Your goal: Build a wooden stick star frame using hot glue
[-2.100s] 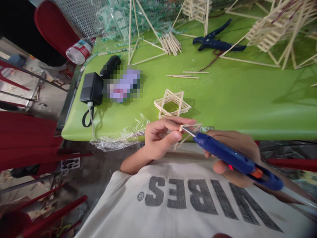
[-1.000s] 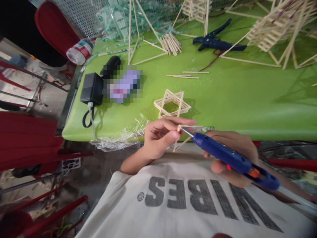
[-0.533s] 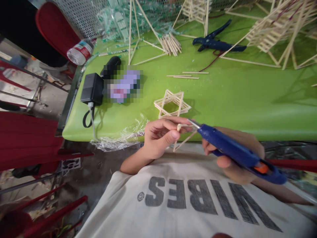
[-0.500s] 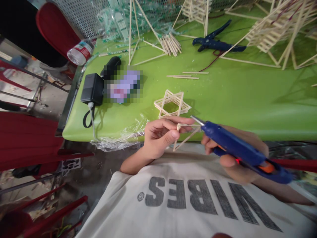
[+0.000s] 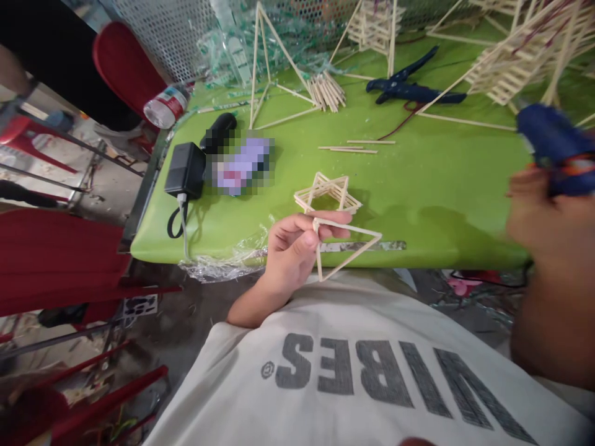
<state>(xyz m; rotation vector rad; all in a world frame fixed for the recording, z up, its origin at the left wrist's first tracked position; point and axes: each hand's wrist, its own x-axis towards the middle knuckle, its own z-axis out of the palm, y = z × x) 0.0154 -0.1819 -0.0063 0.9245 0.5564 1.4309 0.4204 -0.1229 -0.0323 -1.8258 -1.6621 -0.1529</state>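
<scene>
Triangle: the pale wooden-stick triangle [image 5: 351, 258] is held up by one corner, across the front edge of the smooth green worktop [image 5: 441, 198] in this view; its other two corners hang free.
Left hand: the fingers of the bare left hand [image 5: 289, 257] pinch that corner narrowly against the thumb; if the joint is soft, twisting could skew it, and slackening could drop the triangle past the edge.
Right hand: blurred, the bare right hand [image 5: 534, 214] has its fingers wrapped around the blue plastic glue gun [image 5: 555, 142].
Glue gun: near the pale latticed stick structure [image 5: 504, 74]; contact cannot be told. A wide swing could knock those sticks or smear glue.
Star: the layered six-pointed pale stick star [image 5: 344, 192] lies just behind the left fingers, so a dipping hand could shove it.
</scene>
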